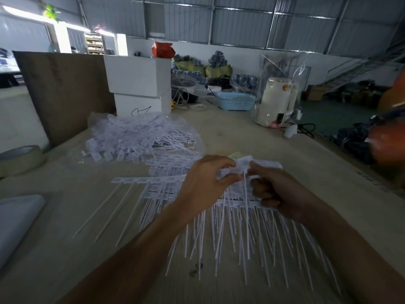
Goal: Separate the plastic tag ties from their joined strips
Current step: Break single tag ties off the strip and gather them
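both forearms reach in from the lower edge and meet just right of the frame's centre. the left hand [205, 183] is raised off the table [65, 249], thumb and curled fingers pinching the head end of a joined strip [235, 170] of white plastic tag ties. the right hand [277, 194] faces it, fingers curled, its fingertips pinching the same strip from the other side; one thin tail hangs straight down between the two hands.

the printing on the tag heads is too blurred to read, and the hands cover part of the strips lying under them (their tails fan toward the lower right). more joined strips [153, 180] lie flat at centre left. at upper centre a clear plastic bag [140, 132] lies open, holding a heap of ties. behind it stand two stacked white boxes [140, 84], contents unseen, and further right a pale blue basket [235, 102].
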`<control>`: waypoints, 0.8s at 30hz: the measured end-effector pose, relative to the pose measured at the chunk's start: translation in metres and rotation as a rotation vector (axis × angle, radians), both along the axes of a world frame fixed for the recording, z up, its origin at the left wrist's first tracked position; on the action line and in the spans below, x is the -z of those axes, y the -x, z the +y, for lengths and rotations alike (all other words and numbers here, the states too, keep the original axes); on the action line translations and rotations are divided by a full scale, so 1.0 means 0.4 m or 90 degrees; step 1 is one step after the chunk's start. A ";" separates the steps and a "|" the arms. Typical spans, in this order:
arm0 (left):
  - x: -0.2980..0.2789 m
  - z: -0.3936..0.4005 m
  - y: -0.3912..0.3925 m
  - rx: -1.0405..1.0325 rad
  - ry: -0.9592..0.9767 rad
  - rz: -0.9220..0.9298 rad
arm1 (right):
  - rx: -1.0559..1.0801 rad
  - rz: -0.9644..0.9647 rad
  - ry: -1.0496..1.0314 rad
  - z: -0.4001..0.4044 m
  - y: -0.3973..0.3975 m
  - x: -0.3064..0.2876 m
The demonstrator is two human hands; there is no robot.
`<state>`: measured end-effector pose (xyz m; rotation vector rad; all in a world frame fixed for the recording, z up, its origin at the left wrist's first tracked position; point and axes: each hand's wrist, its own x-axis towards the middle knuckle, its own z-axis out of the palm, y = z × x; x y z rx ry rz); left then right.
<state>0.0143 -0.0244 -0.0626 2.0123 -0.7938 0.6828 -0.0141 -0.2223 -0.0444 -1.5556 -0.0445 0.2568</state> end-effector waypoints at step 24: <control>-0.012 0.018 0.011 -0.062 -0.128 -0.101 | 0.045 -0.121 0.044 0.015 0.007 0.018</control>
